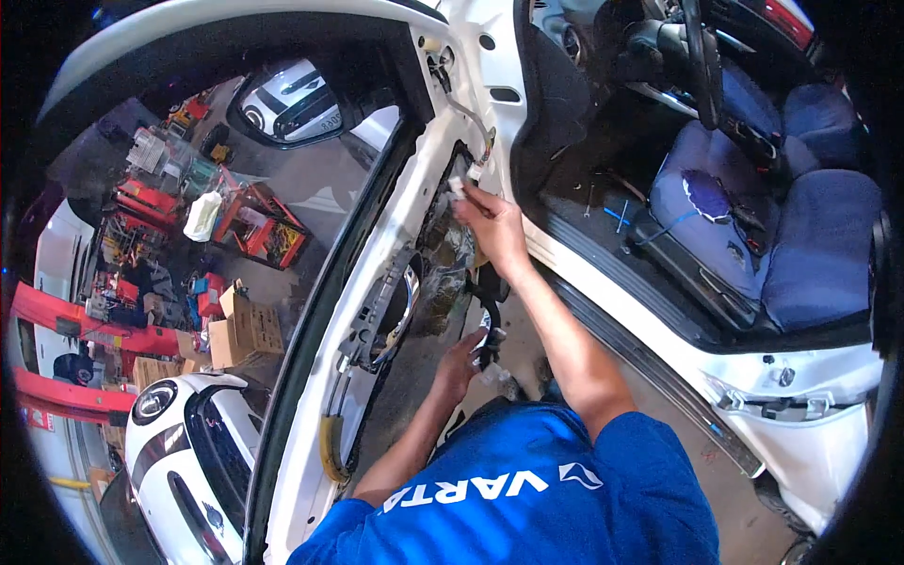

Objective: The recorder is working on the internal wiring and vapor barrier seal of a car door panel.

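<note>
Plainly, the biggest thing in view is the open white car door (377, 311), stripped of its inner trim, its bare metal shell running from the upper middle down to the lower left; everything else is placed against it. To the right of the door sits the car's cabin, where the blue fabric seats (800, 235) and the black steering wheel (704, 56) show past the grey ribbed sill plate (612, 292). Through the door's window glass, on its left side, a cluttered workshop floor appears with brown cardboard boxes (243, 331), red tool racks (264, 226) and a white car with black stripes (188, 452) low down. A black door mirror (292, 104) hangs off the door's upper left edge.

Against the door's inner face, near its upper hinge end, the right hand (492, 226) reaches up with its fingers pinched closed on a small white plastic connector (459, 185), which hangs at the end of a grey wiring loom (471, 122) coming from the door pillar. Lower down, just right of the door's middle opening, the left hand (461, 363) is curled around a black cable bundle (490, 315) with a pale plug at its end. Between both arms, at the bottom, is the person's blue shirt (527, 499).
</note>
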Tool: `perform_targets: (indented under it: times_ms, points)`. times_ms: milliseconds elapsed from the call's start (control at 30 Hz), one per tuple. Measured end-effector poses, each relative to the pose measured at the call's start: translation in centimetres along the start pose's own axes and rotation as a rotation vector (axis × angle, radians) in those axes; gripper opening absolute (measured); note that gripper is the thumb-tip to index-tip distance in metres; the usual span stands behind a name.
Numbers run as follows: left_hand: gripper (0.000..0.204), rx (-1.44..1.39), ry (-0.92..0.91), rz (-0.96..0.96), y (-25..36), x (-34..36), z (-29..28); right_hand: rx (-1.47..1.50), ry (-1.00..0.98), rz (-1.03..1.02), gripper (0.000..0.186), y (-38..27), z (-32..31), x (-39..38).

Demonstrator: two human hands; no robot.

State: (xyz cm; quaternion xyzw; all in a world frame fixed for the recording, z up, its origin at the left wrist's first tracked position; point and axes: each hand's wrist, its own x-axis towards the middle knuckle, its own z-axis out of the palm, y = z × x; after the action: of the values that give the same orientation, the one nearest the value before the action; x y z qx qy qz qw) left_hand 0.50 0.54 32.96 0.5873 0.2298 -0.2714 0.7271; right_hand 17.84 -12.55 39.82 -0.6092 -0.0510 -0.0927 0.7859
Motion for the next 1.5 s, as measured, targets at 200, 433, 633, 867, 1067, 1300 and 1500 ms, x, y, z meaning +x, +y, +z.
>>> perform_targets:
  times_ms: [200, 433, 633, 867, 1067, 1300, 1500]
  points:
    - [0.046, 0.234, -0.033, 0.287, 2.4, -4.3, 0.5, 0.099, 0.042, 0.063, 0.042, -0.5, 2.8, -0.2]
    - [0.032, 0.851, 0.13, 0.772, 9.6, -10.5, 2.7, 0.069, 0.035, 0.01, 0.046, -1.5, 3.6, -0.3]
    - [0.032, 1.096, 0.493, 1.169, 14.7, -13.0, 2.4, -0.134, 0.007, -0.084, 0.04, -1.6, 3.3, -0.4]
    - [0.042, 1.409, 0.872, 1.179, 17.1, -11.7, 1.1, 0.344, 0.018, 0.303, 0.032, -2.7, 3.1, 0.5]
    - [0.059, 1.413, 0.703, 0.814, 18.6, -12.3, 1.9, 0.394, 0.05, 0.362, 0.028, -3.1, 3.0, 1.0]
    - [0.062, 1.448, 0.854, 0.833, 18.1, -10.6, 1.3, 0.391, -0.01, 0.402, 0.026, -1.8, 3.2, 1.5]
    - [0.061, 1.433, 0.825, 0.787, 18.6, -10.6, 1.1, 0.089, 0.058, 0.285, 0.03, -2.3, 4.1, 0.9]
